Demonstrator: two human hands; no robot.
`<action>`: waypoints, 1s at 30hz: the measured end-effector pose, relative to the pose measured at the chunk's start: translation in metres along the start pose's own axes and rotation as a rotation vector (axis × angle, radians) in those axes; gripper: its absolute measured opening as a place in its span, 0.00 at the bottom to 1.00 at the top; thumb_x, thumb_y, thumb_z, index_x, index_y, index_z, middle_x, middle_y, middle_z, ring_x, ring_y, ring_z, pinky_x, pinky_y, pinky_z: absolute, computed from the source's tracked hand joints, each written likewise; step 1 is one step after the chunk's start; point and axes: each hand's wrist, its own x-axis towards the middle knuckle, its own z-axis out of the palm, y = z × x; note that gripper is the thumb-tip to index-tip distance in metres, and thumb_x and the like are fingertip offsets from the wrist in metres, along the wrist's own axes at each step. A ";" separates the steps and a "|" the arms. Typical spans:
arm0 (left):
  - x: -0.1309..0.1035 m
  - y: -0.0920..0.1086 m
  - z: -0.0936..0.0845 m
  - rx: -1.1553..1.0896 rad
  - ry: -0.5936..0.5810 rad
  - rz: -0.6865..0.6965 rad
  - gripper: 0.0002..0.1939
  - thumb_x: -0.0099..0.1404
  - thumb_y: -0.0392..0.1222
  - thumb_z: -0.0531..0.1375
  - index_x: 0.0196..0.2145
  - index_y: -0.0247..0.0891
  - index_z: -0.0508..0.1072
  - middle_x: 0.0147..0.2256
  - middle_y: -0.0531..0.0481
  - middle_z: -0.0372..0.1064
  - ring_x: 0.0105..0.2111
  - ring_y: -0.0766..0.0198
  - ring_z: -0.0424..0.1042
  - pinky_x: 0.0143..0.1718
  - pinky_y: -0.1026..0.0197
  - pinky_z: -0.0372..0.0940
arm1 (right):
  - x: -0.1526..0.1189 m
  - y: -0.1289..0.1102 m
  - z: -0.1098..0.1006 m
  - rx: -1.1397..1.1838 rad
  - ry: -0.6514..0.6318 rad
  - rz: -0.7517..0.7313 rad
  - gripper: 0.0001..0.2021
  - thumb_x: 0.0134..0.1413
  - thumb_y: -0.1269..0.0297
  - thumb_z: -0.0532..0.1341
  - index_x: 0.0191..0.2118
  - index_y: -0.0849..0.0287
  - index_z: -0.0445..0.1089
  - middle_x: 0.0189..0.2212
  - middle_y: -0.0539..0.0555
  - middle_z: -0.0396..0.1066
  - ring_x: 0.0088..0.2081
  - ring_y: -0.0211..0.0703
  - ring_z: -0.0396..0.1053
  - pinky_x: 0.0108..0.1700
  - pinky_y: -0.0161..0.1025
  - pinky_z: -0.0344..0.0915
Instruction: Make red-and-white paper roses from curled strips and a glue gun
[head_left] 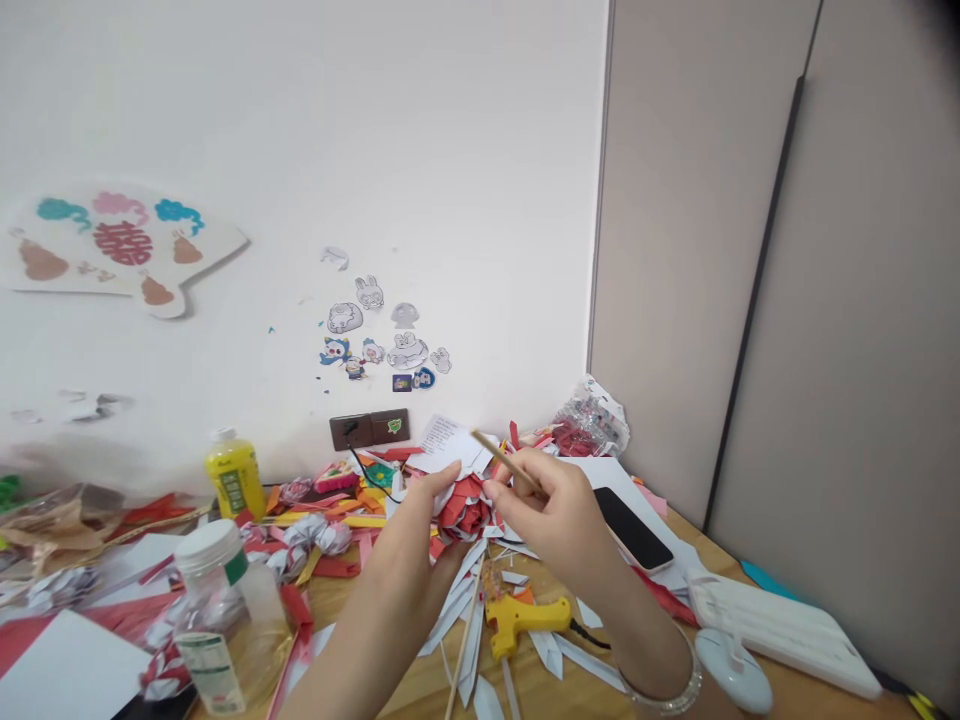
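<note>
A red and white folded-paper ball is between my hands above the table. My left hand is closed round its left side and underside, the thumb on top. In my right hand a thin wooden stick is held, pointing up and to the left, while the fingertips are at the ball's right edge. Below the hands a yellow glue gun lies on the table, among white paper strips.
A clear jar and a yellow bottle stand at the left among coloured paper scraps. A black phone, a white mouse and a white keyboard-like object lie right. A wall socket is behind.
</note>
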 end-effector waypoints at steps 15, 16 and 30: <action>-0.003 0.005 -0.006 -0.216 -0.093 -0.009 0.24 0.62 0.36 0.55 0.56 0.48 0.60 0.53 0.45 0.67 0.52 0.55 0.68 0.50 0.54 0.66 | 0.007 0.012 -0.016 0.268 -0.273 0.101 0.12 0.55 0.54 0.61 0.34 0.59 0.64 0.21 0.44 0.54 0.22 0.33 0.54 0.23 0.30 0.53; -0.002 0.005 -0.007 -0.201 -0.105 -0.021 0.24 0.62 0.37 0.55 0.56 0.47 0.60 0.54 0.45 0.67 0.53 0.55 0.67 0.51 0.54 0.65 | 0.006 0.011 -0.016 0.158 -0.196 0.042 0.12 0.56 0.55 0.60 0.37 0.59 0.64 0.21 0.44 0.54 0.22 0.34 0.55 0.23 0.30 0.54; 0.003 0.003 -0.012 -0.114 -0.092 -0.006 0.24 0.62 0.37 0.53 0.57 0.43 0.62 0.58 0.43 0.64 0.58 0.54 0.63 0.55 0.49 0.62 | 0.001 -0.003 -0.012 -0.603 0.099 -0.721 0.12 0.65 0.70 0.51 0.41 0.62 0.72 0.30 0.55 0.73 0.31 0.40 0.70 0.34 0.34 0.65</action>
